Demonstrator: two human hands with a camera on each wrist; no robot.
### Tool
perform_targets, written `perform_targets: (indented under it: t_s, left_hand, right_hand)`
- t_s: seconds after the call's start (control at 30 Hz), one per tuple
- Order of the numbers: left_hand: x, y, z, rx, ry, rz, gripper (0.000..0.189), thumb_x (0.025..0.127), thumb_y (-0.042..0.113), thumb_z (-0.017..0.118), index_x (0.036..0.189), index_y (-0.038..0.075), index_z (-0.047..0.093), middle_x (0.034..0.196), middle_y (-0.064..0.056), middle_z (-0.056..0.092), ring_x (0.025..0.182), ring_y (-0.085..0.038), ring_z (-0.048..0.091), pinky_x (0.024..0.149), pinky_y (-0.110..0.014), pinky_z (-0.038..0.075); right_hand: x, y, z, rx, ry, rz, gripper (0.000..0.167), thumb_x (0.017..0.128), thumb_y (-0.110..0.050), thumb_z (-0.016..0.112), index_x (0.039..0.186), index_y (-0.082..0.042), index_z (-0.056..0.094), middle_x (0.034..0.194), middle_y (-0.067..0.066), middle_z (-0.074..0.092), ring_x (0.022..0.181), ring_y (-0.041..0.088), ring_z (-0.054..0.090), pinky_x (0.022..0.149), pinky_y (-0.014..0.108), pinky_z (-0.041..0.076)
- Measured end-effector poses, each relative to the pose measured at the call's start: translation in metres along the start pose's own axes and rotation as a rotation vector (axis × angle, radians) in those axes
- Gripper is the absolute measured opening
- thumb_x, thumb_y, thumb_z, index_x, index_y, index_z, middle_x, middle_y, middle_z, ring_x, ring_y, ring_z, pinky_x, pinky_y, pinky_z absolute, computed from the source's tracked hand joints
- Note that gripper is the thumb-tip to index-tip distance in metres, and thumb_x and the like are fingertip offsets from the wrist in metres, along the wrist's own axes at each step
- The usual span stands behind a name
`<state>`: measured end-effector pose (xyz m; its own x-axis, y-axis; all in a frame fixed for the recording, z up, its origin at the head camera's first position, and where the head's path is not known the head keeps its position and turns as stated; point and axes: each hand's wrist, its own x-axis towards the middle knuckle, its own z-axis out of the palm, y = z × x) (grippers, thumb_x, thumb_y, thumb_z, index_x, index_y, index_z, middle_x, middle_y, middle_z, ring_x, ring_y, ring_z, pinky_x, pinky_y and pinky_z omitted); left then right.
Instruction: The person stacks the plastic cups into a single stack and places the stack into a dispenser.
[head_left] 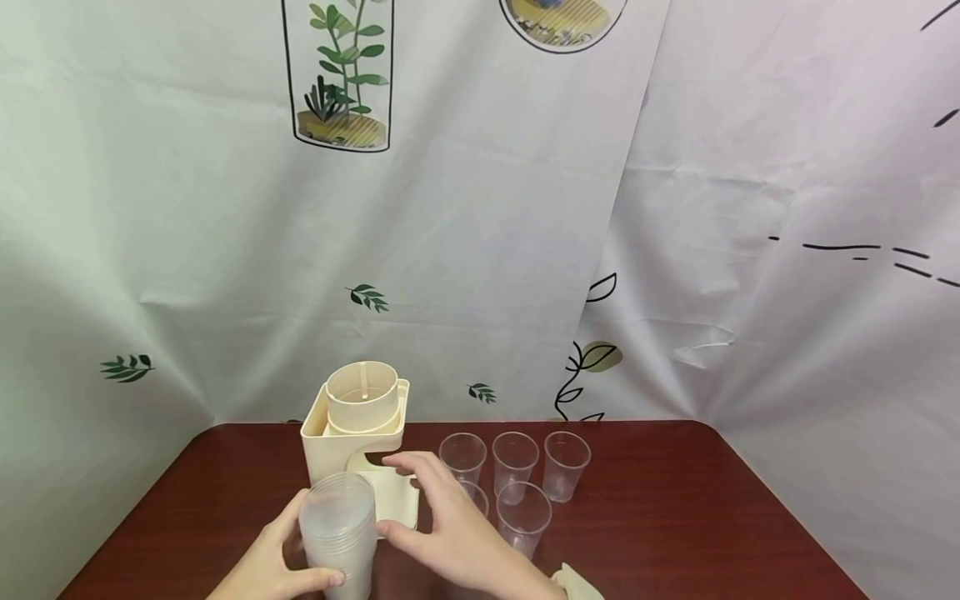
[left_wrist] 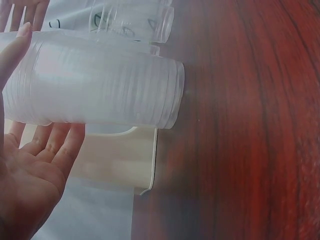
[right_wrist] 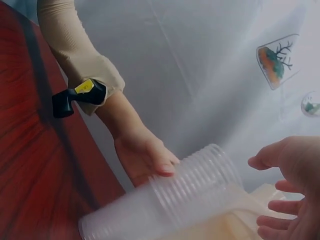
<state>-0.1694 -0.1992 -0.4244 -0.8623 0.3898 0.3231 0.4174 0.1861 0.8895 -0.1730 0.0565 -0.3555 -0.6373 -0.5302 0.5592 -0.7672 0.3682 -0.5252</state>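
Note:
A stack of clear plastic cups (head_left: 341, 533) stands near the front of the table, gripped by my left hand (head_left: 273, 554). In the left wrist view the thumb and fingers lie on either side of the cup stack (left_wrist: 100, 82), close to its rims. My right hand (head_left: 453, 525) is just right of the stack, thumb and fingers spread apart and nothing between them. In the right wrist view a gap shows between the right hand (right_wrist: 290, 190) and the stacked rims (right_wrist: 200, 175).
A cream cup dispenser (head_left: 352, 417) with a round tube stands behind the stack. Several single clear cups (head_left: 566, 467) stand upright in rows to its right, some partly behind my right hand. The dark red table (head_left: 675, 517) ends at a white printed curtain (head_left: 480, 250).

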Motion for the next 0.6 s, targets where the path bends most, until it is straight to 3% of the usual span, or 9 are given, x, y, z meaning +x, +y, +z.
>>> perform_targets:
  t_s: [0.37,0.6]
  left_hand:
    - [0.002,0.001,0.001,0.027,0.028,-0.014,0.073,0.074,-0.002,0.076,0.133,0.004,0.034,0.113,0.02,0.057,0.097,-0.003,0.062,0.076,-0.025,0.054]
    - [0.002,0.002,0.001,0.003,0.022,-0.031,0.073,0.075,-0.002,0.075,0.135,0.009,0.034,0.114,0.021,0.056,0.099,-0.002,0.062,0.077,-0.024,0.054]
  right_hand:
    - [-0.015,0.009,-0.024,0.009,0.064,0.024,0.055,0.086,-0.022,0.07,0.135,-0.026,0.046,0.132,-0.009,0.05,0.119,0.01,0.05,0.099,0.031,0.045]
    - [-0.022,0.015,-0.037,-0.015,0.101,0.014,0.051,0.087,-0.023,0.07,0.134,-0.022,0.048,0.132,-0.008,0.051,0.12,0.014,0.053,0.101,0.031,0.045]
